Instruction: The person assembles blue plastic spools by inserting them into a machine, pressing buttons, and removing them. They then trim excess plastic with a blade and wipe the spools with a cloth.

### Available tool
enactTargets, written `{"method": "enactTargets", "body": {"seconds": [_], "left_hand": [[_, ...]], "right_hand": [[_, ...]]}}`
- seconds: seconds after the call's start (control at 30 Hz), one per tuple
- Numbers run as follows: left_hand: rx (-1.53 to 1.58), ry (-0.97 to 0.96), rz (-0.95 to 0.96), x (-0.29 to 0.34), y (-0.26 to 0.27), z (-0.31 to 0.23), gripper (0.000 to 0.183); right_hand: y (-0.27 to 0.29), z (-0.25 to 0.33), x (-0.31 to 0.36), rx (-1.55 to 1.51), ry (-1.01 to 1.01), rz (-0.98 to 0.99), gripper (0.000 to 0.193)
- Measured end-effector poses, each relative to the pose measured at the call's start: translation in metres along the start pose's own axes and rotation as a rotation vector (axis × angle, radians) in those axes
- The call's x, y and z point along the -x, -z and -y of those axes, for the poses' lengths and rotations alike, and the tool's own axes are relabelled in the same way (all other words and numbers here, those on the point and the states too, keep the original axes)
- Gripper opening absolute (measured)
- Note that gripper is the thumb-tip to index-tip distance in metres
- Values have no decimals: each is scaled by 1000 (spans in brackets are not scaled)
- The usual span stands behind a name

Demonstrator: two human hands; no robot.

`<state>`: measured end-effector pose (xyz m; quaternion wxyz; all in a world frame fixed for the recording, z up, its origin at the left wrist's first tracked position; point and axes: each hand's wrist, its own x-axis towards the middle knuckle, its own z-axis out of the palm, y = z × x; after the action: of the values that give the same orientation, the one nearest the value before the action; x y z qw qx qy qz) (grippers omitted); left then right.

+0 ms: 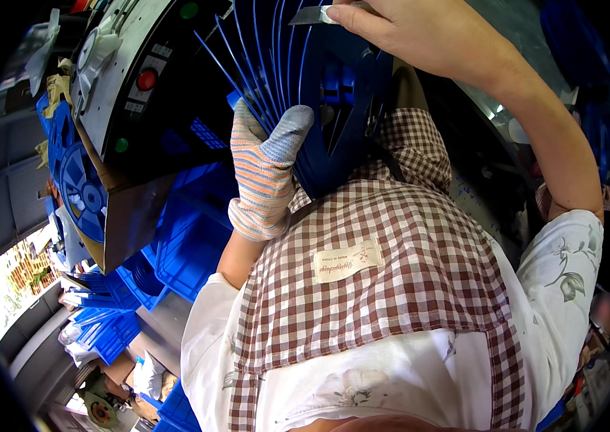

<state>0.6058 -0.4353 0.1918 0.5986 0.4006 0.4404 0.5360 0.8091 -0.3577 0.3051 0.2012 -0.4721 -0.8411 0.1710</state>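
Observation:
My left hand (267,167), in a striped knit glove of orange, grey and white, grips the near edge of several thin blue plastic discs (328,155). They fan apart above the glove, their edges showing as bright blue lines, and the nearest one has slots cut through it. My bare right hand (423,34) is at the top, over the right side of the fan. Its thumb presses on a short, flat metal knife blade (312,15) that points left across the upper edges of the discs. The blade's grip is hidden in the hand.
Left of the discs stands a machine panel with a red button (146,79) and green lights. A blue reel (83,191) sits by a cardboard box (132,216). Blue crates (193,241) are stacked below it. A brown checked apron (391,288) covers my lap.

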Motion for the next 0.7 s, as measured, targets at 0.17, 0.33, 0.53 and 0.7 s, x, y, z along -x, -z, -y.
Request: {"method": "enactTargets", "body": {"seconds": [0.17,0.33,0.53,0.7], "left_hand": [[-31,-9,65,-2,-6,-10,41],[4,7,34,-5,3,1,44],[39,56,22,-5,-10,-14,41],[48,49,33,-1,-14,-23,40]], "right_hand": [[-8,-9,-2,41,58,0,29],[-9,-9,-2,114,82,36,28],[-10,13,12,74,166,110,26],[-5,4,6,-34,196,-111,24]]}}
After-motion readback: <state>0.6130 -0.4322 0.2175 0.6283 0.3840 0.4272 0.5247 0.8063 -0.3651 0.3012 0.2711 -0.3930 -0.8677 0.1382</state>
